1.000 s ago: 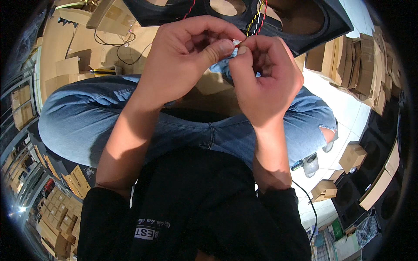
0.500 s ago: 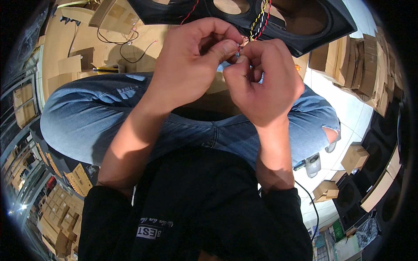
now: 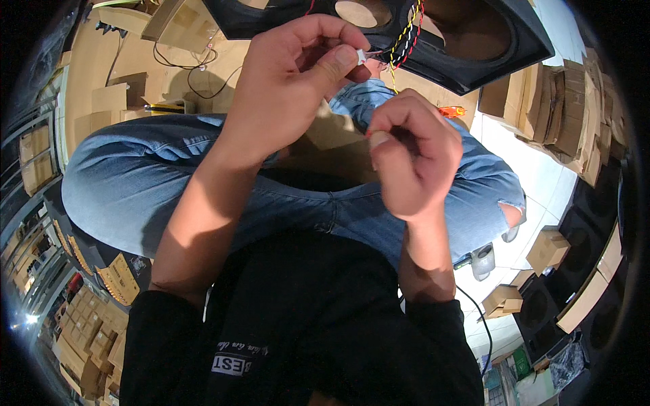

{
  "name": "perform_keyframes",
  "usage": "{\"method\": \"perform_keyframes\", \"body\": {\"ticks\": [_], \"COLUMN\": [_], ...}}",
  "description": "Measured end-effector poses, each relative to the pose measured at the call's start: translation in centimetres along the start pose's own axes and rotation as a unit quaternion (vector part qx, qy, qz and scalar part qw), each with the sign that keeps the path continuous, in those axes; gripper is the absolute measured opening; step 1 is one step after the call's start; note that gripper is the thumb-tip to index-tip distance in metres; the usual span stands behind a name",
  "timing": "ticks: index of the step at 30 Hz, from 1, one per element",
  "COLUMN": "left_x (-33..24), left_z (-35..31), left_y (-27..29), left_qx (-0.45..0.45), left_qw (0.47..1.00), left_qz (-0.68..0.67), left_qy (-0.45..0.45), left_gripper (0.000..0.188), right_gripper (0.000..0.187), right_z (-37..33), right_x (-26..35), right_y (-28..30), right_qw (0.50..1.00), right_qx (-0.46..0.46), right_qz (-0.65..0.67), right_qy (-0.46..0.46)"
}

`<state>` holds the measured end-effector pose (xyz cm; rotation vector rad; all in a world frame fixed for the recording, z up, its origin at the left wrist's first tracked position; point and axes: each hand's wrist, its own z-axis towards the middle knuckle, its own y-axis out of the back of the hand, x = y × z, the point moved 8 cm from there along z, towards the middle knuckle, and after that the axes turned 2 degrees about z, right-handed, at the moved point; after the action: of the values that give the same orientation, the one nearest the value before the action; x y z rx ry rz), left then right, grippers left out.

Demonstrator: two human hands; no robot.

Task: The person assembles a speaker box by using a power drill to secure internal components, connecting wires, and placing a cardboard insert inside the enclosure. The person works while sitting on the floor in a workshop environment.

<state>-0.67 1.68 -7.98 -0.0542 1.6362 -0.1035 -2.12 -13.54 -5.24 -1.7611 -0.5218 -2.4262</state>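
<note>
My left hand (image 3: 288, 95) pinches a small white plug connector (image 3: 361, 57) between thumb and forefinger. Thin wires run from the connector toward the black speaker cabinet (image 3: 443, 66), which stands at the top with round openings. Twisted yellow, white, red and black wires (image 3: 408, 34) hang down across the cabinet's front. Lower and to the right, apart from the connector, my right hand (image 3: 421, 159) is closed in a pinch. A small reddish bit shows at its fingertips, too little to name. My crossed legs in jeans (image 3: 149, 166) lie under both hands.
An orange-red tool (image 3: 452, 111) lies beyond my right hand. Loose black cable (image 3: 191, 80) lies on cardboard at the left. Flattened cartons (image 3: 569, 108) are stacked at the right. Small open boxes (image 3: 548, 249) and a grey device (image 3: 483, 262) sit on the tiled floor (image 3: 542, 162).
My hands were together at the wires; now they are apart. The right hand has drawn down toward me, while the left has stayed nearly in place, exposing the white connector.
</note>
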Motion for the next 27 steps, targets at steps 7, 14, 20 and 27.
{"method": "perform_keyframes", "body": {"ticks": [7,14,20,27], "left_x": [0.4,0.0,1.9,1.8], "left_z": [0.1,0.2,0.7,1.2], "left_y": [-0.1,-0.3,4.1,6.7], "left_qx": [0.016,-0.008,-0.149,-0.271], "left_qw": [1.0,0.994,0.973,0.962], "left_qz": [-0.003,-0.106,-0.169,0.002], "left_qy": [-0.012,-0.033,-0.045,-0.042], "left_gripper": [0.021,0.029,0.029,0.02], "right_gripper": [0.014,0.06,0.056,0.015], "right_z": [-1.7,-4.3,-5.2,-5.7], "right_x": [-4.8,-11.2,-12.5,-13.8], "right_y": [8.2,16.8,16.8,18.3], "right_qw": [0.913,0.663,0.68,0.721], "right_qx": [-0.149,-0.356,-0.393,-0.444], "right_qz": [0.351,0.655,0.612,0.516], "right_qy": [-0.143,-0.064,-0.094,-0.132]}}
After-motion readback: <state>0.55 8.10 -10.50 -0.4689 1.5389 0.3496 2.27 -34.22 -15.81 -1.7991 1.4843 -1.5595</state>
